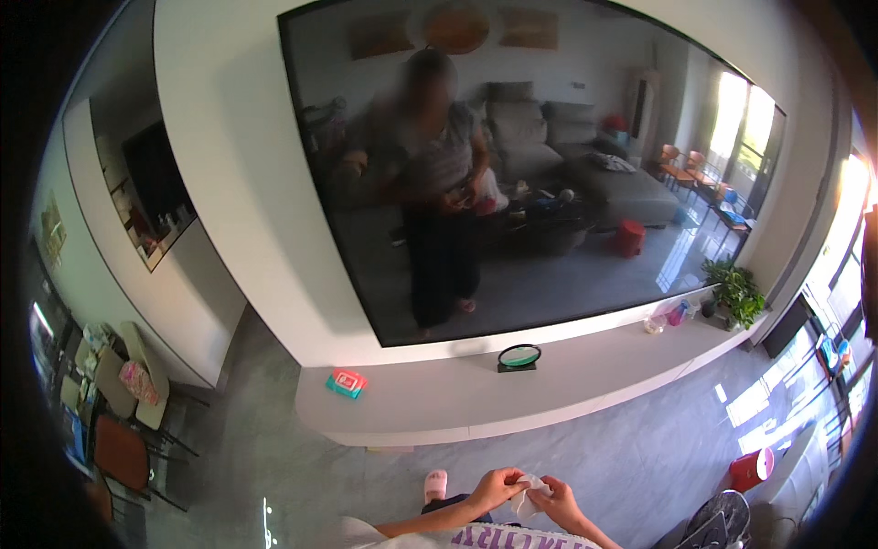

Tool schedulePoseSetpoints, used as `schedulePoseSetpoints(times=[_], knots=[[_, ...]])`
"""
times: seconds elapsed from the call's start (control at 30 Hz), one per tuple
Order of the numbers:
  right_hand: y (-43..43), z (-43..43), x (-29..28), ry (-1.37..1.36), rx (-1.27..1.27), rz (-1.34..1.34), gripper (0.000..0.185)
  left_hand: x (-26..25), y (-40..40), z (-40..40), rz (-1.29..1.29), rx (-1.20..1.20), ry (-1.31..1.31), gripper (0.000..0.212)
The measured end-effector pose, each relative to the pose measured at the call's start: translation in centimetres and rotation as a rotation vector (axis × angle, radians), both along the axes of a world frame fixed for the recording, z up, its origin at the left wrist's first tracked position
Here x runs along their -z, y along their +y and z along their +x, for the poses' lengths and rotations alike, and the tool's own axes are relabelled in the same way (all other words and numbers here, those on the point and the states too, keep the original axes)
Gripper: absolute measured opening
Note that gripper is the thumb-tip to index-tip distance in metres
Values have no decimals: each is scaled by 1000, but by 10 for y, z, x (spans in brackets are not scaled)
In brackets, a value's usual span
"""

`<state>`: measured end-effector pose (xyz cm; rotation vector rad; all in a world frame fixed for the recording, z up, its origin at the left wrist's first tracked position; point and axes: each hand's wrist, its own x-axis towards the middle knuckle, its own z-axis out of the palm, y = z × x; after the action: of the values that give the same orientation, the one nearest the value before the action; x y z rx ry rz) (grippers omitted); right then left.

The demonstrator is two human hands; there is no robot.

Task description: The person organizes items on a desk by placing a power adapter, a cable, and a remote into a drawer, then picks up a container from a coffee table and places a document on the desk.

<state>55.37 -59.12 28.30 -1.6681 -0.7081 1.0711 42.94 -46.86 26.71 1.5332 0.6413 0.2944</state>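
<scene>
Low in the head view, my left hand (495, 490) and my right hand (559, 506) are close together in front of my body. Between them is a crumpled white wipe or tissue (527, 499), pinched by the fingers of both hands. Its lower part hangs loose. Ahead of me a long, low pale TV shelf (439, 408) runs along the wall. On its left end lies a red and teal pack of wipes (347, 383). A round ornament (519, 356) on a dark base stands near the middle.
A large dark television (549, 226) hangs above the shelf, reflecting the room. At the shelf's right end are a green potted plant (737, 295) and small glass vases (678, 313). A red stool (752, 469) stands on the floor at right. Chairs (122, 446) surround a table at left.
</scene>
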Motion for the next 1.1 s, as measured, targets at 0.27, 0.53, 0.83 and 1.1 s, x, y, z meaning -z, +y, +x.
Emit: schedulePoseSetpoints(times=[0.27,0.53,0.83,1.1], knots=[[83,-16,2,46,-101,-11,22,-23,94,-29,-73,70,-15,25],[179,-48,-31,-398,-236,-378,18,-48,184,-50,214,193,6,27],[214,-34,-2,557,135,-262,30,-69,240,-53,258,389,-40,25],[245,-32,-35,426,40,-275,36,-65,269,-38,367,416,-117,24]])
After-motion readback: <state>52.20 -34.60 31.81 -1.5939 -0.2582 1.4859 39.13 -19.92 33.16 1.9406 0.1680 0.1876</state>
